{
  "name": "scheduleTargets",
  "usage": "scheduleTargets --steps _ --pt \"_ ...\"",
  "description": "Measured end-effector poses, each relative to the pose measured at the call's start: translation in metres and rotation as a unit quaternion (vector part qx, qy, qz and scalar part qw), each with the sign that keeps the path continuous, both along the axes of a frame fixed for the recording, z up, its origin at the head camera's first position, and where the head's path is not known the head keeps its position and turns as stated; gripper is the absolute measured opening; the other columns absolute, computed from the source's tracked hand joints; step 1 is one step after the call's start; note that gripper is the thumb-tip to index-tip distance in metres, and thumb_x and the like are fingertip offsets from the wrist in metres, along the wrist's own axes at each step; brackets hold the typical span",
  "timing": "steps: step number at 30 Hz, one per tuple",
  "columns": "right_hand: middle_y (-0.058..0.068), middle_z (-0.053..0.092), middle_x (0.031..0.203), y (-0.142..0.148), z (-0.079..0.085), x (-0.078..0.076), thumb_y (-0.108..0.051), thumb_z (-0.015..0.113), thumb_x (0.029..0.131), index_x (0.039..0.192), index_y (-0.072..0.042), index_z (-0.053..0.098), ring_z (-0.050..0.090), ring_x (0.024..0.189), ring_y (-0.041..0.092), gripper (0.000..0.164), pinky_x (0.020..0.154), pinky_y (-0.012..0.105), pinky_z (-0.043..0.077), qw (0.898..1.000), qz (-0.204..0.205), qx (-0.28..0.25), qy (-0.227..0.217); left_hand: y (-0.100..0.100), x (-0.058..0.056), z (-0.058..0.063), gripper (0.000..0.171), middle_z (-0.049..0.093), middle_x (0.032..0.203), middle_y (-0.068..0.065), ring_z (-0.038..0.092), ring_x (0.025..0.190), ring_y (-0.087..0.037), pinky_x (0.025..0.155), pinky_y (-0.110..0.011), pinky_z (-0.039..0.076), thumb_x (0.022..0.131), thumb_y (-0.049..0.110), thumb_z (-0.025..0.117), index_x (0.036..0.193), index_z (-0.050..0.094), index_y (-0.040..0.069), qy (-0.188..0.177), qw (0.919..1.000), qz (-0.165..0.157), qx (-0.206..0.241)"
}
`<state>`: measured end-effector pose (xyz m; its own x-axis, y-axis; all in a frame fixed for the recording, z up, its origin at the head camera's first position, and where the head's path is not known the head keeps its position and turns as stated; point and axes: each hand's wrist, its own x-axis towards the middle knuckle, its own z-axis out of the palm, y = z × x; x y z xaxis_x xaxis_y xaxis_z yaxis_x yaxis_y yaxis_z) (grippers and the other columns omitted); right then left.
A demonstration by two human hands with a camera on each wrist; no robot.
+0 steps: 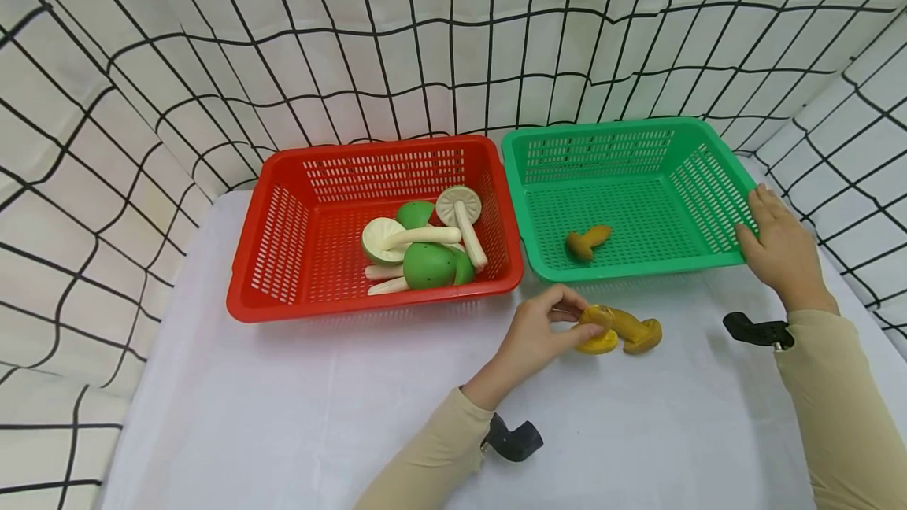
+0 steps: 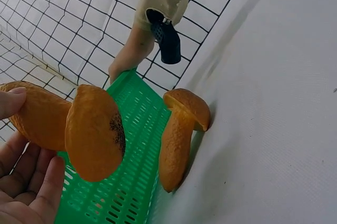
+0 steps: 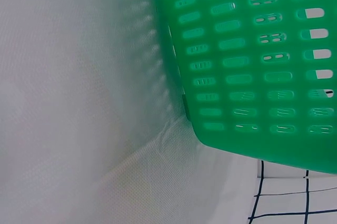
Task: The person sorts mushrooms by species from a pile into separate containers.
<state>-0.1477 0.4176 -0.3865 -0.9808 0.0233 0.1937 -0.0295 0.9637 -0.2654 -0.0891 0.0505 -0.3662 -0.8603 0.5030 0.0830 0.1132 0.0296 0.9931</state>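
My left hand (image 1: 542, 337) pinches a yellow-brown mushroom (image 2: 95, 134) between thumb and fingers, just in front of the green basket (image 1: 641, 267). The left wrist view shows its rounded cap with a dark speckled patch. Close beside it, a second yellow-brown mushroom (image 1: 641, 337) lies on the white table; its stem and cap show in the left wrist view (image 2: 176, 150). My right hand (image 1: 782, 250) rests on the green basket's right front corner, fingers straight along the rim. A smaller brown mushroom (image 1: 588, 242) lies inside that basket.
Left of the green basket stands a red basket (image 1: 283, 309) with several green-capped, white-stemmed mushrooms (image 1: 428, 266) heaped on its right side. Black grid netting over white cloth (image 1: 425, 46) rises behind and at both sides of the table (image 1: 283, 415).
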Motion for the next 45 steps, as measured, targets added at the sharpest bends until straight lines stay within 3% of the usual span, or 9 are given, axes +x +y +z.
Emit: scheduleTargets --steps 2,6,9,33,45 --pt "0.026 0.013 0.152 0.0 0.0 0.0 -0.022 0.031 0.098 0.145 0.01 0.017 0.01 0.141 0.038 0.059 0.114 0.046 0.008 1.0 0.0 0.0 0.001 -0.002 0.0 0.004 0.021 0.062 0.1 -0.019 0.064 0.093 -0.029 0.083 -0.024 0.052 0.081 -0.004 0.07 0.098 0.059 -0.008 0.0 1.0 0.001 0.004" --pt "0.026 0.013 0.152 0.0 0.001 0.0 -0.022 0.031 0.098 0.145 0.01 0.017 0.011 0.141 0.038 0.059 0.114 0.046 0.009 1.0 0.0 -0.001 0.001 0.001 -0.008 -0.013 0.023 0.062 0.102 -0.015 0.064 0.092 -0.019 0.082 -0.02 0.051 0.082 0.002 0.072 0.1 0.059 -0.004 0.006 0.9996 0.0 0.027" --pt "0.026 0.013 0.152 -0.001 0.002 0.001 -0.023 0.031 0.098 0.145 0.01 0.017 0.011 0.141 0.037 0.059 0.114 0.046 0.009 1.0 0.0 -0.002 0.002 0.003 -0.013 -0.025 0.025 0.062 0.104 -0.014 0.062 0.091 -0.012 0.083 -0.025 0.051 0.082 0.004 0.072 0.102 0.059 -0.002 0.012 0.9988 -0.006 0.047" --pt "0.025 0.013 0.152 0.0 0.002 0.0 -0.023 0.031 0.098 0.145 0.009 0.017 0.009 0.142 0.035 0.059 0.114 0.045 0.008 1.0 0.003 -0.006 -0.002 -0.003 -0.02 -0.011 0.024 0.06 0.102 -0.018 0.059 0.089 -0.011 0.086 -0.033 0.052 0.082 -0.001 0.071 0.102 0.058 -0.005 0.009 0.997 -0.002 0.076" --pt "0.025 0.013 0.152 0.0 0.001 0.001 -0.024 0.032 0.098 0.145 0.009 0.017 0.009 0.142 0.036 0.059 0.114 0.046 0.009 1.0 -0.003 -0.003 -0.005 -0.004 -0.029 -0.009 0.022 0.062 0.102 -0.019 0.059 0.087 -0.009 0.083 -0.026 0.052 0.083 -0.001 0.069 0.102 0.058 -0.008 -0.012 0.9956 0.012 0.092"
